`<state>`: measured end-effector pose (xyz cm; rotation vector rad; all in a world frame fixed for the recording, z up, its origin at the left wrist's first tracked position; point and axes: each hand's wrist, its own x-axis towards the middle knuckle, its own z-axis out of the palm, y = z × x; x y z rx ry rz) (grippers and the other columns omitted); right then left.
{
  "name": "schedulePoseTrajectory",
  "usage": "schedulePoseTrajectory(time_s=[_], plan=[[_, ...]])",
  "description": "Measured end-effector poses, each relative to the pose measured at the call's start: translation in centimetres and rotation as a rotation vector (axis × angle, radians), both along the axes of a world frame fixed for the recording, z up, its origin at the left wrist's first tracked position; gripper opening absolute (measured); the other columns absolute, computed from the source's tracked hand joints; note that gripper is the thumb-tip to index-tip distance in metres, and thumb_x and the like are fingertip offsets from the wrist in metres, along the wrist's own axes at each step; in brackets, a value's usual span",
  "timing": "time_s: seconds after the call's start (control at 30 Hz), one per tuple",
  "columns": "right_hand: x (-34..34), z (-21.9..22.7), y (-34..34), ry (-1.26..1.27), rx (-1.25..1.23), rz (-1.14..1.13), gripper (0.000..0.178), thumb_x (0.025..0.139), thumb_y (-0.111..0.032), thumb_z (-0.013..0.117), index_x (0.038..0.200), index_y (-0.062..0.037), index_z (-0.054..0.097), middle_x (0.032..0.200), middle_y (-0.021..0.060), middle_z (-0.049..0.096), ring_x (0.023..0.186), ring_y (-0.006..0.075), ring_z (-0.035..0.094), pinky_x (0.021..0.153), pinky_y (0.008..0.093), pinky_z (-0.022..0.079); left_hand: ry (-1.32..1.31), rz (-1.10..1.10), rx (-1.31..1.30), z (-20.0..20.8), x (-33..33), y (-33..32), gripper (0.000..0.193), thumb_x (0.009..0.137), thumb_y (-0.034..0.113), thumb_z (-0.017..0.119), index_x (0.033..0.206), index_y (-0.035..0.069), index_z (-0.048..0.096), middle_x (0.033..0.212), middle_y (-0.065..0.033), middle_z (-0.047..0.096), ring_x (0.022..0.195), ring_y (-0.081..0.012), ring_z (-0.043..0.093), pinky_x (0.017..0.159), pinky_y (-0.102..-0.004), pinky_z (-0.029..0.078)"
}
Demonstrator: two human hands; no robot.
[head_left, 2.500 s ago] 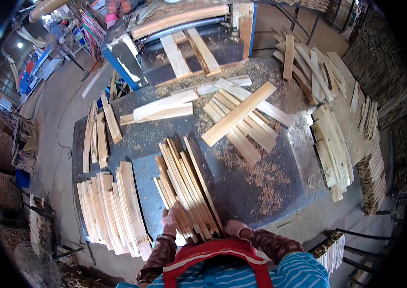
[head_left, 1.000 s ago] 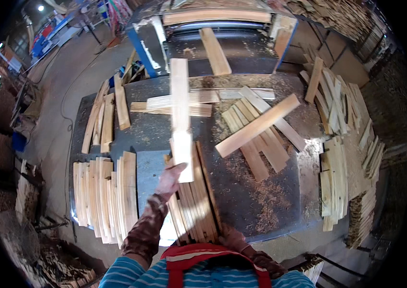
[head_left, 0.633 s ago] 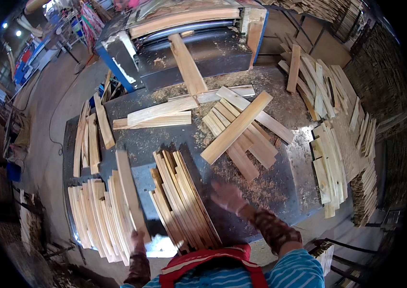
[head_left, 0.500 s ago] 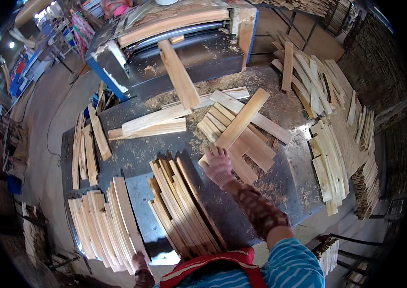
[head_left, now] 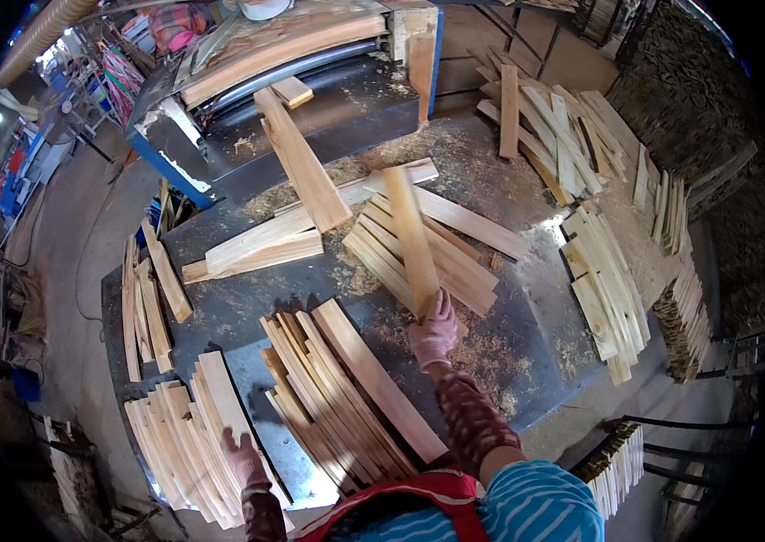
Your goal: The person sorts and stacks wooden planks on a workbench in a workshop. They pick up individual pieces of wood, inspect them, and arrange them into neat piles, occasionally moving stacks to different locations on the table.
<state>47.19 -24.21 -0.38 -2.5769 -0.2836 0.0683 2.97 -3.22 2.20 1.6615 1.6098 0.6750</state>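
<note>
My right hand [head_left: 435,332], in a pale pink glove, is closed round the near end of a wooden board [head_left: 410,239]. That board points away from me over a loose pile of boards [head_left: 464,271] on the dark table. My left hand [head_left: 244,459], gloved too, has its fingers spread over the right edge of a row of boards [head_left: 186,452] at the near left. Between my arms lies another row of boards [head_left: 333,397], set side by side. A longer board [head_left: 303,167] slants from the machine's bed towards the loose pile.
A planer-like machine [head_left: 283,54] with a metal roller stands at the far side, a short wood piece [head_left: 292,91] by its opening. More boards [head_left: 613,294] are stacked at the right, with a jumbled heap [head_left: 554,126] behind. Sawdust and shavings cover parts of the table [head_left: 527,361].
My right hand has closed on the board and swung it more upright across the pile. My left hand has moved up over the left row. More short wood shows at the machine's opening.
</note>
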Motion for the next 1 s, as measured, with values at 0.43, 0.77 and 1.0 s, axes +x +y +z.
schedulePoseTrajectory(time_s=[0.43, 0.77, 1.0], plan=[[-12.9, 10.3, -9.1, 1.388, 1.237, 0.089, 0.049, 0.079, -0.010, 0.064, 0.124, 0.0059, 0.057, 0.111, 0.0105, 0.066, 0.103, 0.0217, 0.065, 0.094, 0.0318, 0.050, -0.678, -0.709, -1.231, 5.4, 25.5, -12.0, 0.046, 0.098, 0.023, 0.060, 0.137, 0.001, 0.049, 0.115, -0.0080, 0.064, 0.104, -0.0170, 0.061, 0.090, -0.0306, 0.052], [-16.9, -2.3, -13.8, 0.484, -0.155, 0.366, 0.050, 0.090, -0.045, 0.063, 0.119, -0.0043, 0.065, 0.097, 0.0129, 0.071, 0.087, 0.0239, 0.067, 0.079, 0.0370, 0.054, -0.662, -0.517, -0.977, 7.6, 13.9, -8.7, 0.058, 0.088, 0.025, 0.074, 0.136, 0.001, 0.053, 0.114, -0.0061, 0.066, 0.099, -0.0165, 0.065, 0.085, -0.0312, 0.054], [-17.9, -0.9, -12.1, 1.248, 0.294, 0.273, 0.032, 0.093, -0.034, 0.063, 0.100, -0.0028, 0.069, 0.080, 0.0020, 0.062, 0.065, 0.0142, 0.063, 0.056, 0.0320, 0.051, -0.800, -0.352, -0.972, 10.9, 9.6, -7.2, 0.049, 0.090, 0.026, 0.072, 0.132, 0.004, 0.057, 0.105, -0.0031, 0.067, 0.092, -0.0121, 0.064, 0.077, -0.0282, 0.053]])
